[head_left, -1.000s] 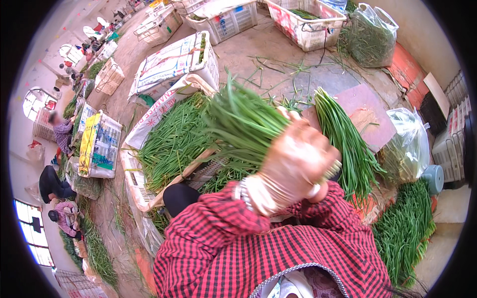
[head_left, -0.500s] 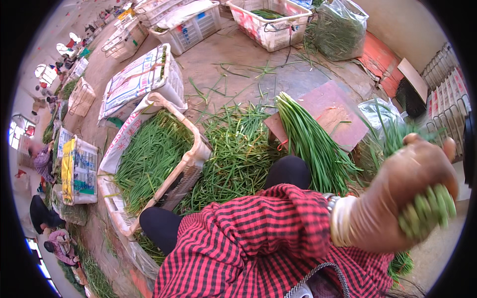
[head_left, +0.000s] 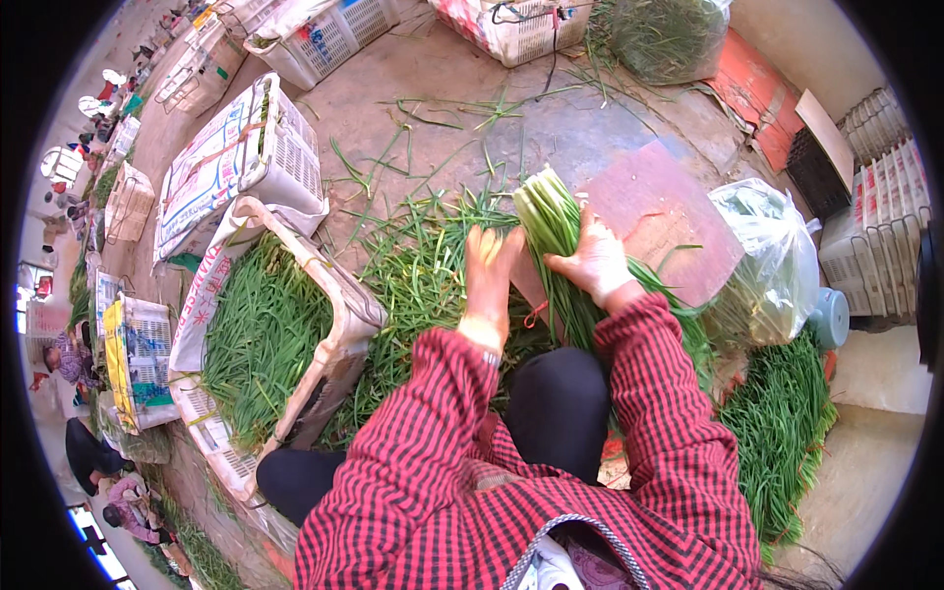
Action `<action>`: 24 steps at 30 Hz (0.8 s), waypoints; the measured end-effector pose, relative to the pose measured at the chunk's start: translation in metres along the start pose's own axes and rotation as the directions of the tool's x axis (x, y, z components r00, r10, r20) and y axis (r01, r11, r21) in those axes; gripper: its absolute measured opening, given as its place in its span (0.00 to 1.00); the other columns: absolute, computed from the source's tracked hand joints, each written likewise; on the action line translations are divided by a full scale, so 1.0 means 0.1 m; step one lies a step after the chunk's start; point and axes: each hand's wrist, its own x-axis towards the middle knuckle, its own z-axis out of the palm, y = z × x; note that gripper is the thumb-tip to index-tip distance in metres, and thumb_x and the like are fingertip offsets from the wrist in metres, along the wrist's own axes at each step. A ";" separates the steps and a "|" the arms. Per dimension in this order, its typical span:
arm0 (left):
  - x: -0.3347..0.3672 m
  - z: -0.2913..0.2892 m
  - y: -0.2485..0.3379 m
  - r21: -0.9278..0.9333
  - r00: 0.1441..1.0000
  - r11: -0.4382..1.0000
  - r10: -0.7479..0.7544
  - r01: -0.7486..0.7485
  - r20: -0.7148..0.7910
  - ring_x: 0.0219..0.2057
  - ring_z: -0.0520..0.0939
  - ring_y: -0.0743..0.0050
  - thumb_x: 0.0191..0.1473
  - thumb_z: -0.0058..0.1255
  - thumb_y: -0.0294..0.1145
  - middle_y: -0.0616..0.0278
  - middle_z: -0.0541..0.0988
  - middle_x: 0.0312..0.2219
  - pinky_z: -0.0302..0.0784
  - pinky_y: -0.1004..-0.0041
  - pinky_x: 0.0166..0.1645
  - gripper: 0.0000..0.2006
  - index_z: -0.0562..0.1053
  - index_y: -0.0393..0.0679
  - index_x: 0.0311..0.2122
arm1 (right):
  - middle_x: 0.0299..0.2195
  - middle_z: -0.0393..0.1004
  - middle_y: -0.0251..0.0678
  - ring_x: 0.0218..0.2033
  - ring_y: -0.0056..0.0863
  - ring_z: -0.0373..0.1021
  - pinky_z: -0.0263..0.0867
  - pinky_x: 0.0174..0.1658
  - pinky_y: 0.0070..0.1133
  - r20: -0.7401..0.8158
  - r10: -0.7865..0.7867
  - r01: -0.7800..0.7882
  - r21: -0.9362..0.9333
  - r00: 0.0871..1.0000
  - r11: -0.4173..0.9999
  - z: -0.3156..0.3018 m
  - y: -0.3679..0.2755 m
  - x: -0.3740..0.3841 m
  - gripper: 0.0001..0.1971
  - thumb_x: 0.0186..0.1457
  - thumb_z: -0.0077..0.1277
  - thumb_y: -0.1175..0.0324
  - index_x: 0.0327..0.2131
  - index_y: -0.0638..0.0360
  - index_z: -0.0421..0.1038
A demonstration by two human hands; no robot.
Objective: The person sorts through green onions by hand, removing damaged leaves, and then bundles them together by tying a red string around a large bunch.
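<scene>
A bundle of garlic chives (head_left: pixel 551 211) leans on the edge of a reddish board (head_left: pixel 664 221), its pale stem ends pointing up and away from me. My right hand (head_left: pixel 596 258) is closed round the bundle from the right, just below those ends, thumb across the stalks. Left of it, close beside the stalks, is my left hand (head_left: pixel 490 280). Motion smears its fingers, so their grip cannot be made out. Below my hands, the green leaves run down past my right forearm, which hides part of them. A thin red tie (head_left: pixel 536 315) hangs at the board's near edge.
Loose chives (head_left: pixel 423 280) lie heaped between my knees and a crate (head_left: pixel 344 305) full of chives. At right stand a clear plastic bag (head_left: pixel 767 256), a blue-grey tub (head_left: pixel 829 318) and a pile of chives (head_left: pixel 782 433). Another covered crate (head_left: pixel 285 157) stands beyond.
My left arm, which reached across to the right with a bunch of stalks, has swung back left beside the bundle. My right hand has come into view, gripping the bundle. The view has shifted slightly.
</scene>
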 end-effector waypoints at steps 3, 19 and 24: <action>-0.04 -0.40 -0.44 0.282 0.959 0.917 0.260 -0.282 0.114 0.59 0.69 0.67 0.60 0.56 0.35 0.55 0.70 0.56 0.62 0.67 0.64 0.23 0.67 0.40 0.58 | 0.45 0.72 0.57 0.48 0.52 0.70 0.69 0.50 0.37 0.002 -0.055 0.055 0.063 0.998 0.996 -0.01 0.01 0.00 0.51 0.39 0.67 0.51 0.62 0.66 0.51; -1.23 -3.08 0.72 0.813 0.816 0.465 0.578 -0.351 0.022 0.51 0.77 0.61 0.54 0.55 0.28 0.58 0.79 0.48 0.69 0.64 0.60 0.14 0.76 0.42 0.47 | 0.62 0.61 0.47 0.62 0.35 0.60 0.56 0.63 0.26 -0.114 -0.213 0.240 0.342 0.970 0.908 0.30 0.28 -0.03 0.46 0.50 0.64 0.70 0.68 0.62 0.46; -2.38 -4.66 1.34 0.786 0.587 0.614 0.663 -0.071 -0.465 0.51 0.77 0.69 0.57 0.53 0.25 0.62 0.80 0.47 0.69 0.71 0.59 0.13 0.77 0.44 0.48 | 0.64 0.57 0.51 0.65 0.38 0.56 0.51 0.66 0.27 -0.122 -0.198 0.208 0.077 0.972 0.975 -0.09 0.21 0.17 0.47 0.55 0.62 0.65 0.70 0.61 0.40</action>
